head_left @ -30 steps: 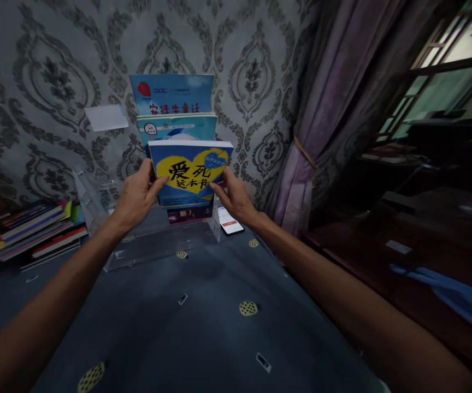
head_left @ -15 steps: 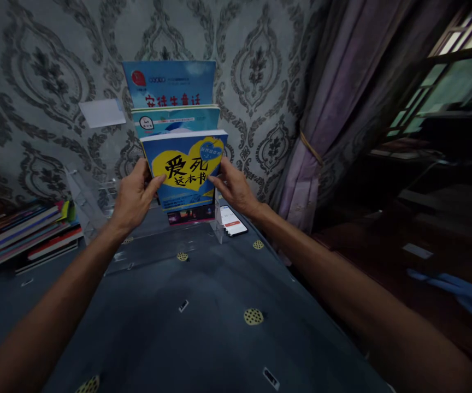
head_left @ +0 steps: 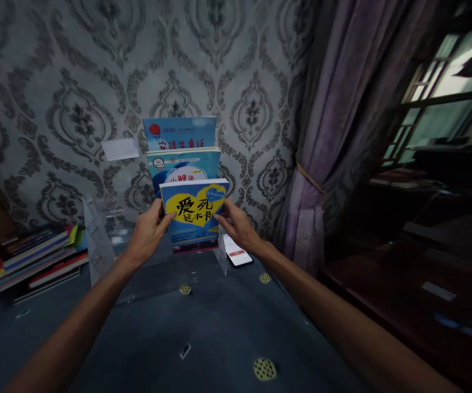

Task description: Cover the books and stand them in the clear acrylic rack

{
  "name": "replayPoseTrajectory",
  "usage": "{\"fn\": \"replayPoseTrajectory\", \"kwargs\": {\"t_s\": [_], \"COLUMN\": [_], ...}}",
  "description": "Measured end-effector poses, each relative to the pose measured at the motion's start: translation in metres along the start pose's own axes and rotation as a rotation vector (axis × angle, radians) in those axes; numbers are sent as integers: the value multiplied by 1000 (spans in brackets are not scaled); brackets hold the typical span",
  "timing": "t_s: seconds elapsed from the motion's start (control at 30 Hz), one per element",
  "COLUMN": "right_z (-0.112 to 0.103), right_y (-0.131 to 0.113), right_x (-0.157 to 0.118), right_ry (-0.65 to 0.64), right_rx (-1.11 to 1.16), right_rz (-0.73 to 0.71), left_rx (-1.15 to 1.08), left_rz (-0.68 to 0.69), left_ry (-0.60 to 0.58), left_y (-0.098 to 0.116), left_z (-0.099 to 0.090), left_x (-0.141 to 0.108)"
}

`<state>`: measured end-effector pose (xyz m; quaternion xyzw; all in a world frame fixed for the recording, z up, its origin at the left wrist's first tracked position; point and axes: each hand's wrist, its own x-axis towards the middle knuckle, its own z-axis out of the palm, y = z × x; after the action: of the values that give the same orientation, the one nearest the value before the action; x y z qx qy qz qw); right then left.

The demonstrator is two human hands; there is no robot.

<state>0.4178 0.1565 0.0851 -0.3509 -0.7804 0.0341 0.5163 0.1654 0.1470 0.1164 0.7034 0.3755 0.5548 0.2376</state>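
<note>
A blue book with a yellow heart on its cover [head_left: 197, 213] is held upright between my two hands. My left hand [head_left: 151, 229] grips its left edge, thumb on the front cover. On the opposite edge, my right hand [head_left: 238, 224] grips the same way. The book is at the right part of a clear acrylic rack [head_left: 96, 240], in front of a teal book [head_left: 184, 161] and a taller blue book [head_left: 181, 128] standing in steps behind it. Low behind the held book shows a dark strip with a pink edge [head_left: 195, 247], partly hidden.
A phone [head_left: 238, 252] with a lit screen lies right of the rack. Stacked books [head_left: 43, 256] lie at the left on the dark patterned tablecloth [head_left: 146, 338]. A white card [head_left: 120, 149] is before the wallpaper. A tied purple curtain [head_left: 313, 164] hangs at the right.
The view has tilted up, so everything appears lower in the picture. Both hands have lowered the heart-cover book slightly against the rack, and more of the teal book's cover shows.
</note>
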Motion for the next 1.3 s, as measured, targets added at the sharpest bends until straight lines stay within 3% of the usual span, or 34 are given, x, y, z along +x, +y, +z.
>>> {"fn": "replayPoseTrajectory", "kwargs": {"t_s": [0.2,0.37,0.57,0.83,1.0,1.3], "right_z": [-3,-3,4,11,17,30], "right_y": [-5,-4,7,7,4,2], "right_x": [0,-4,-15,-25,-24,-12], "right_ry": [-7,-41,-31,-11,73,201], "right_rx": [9,-14,-79,-244,-232,-142], "right_rz": [14,48,12,90,196,165], "left_rx": [149,247,660,1131,1161,1134], "left_rz": [114,111,43,-82,-77,-59], "left_ry": [-58,-93,-151,-276,-245,-191], "left_y": [4,-1,-1,13,22,15], "left_z": [0,0,0,6,10,15], "left_x": [-1,-4,-9,-15,-15,-14]}}
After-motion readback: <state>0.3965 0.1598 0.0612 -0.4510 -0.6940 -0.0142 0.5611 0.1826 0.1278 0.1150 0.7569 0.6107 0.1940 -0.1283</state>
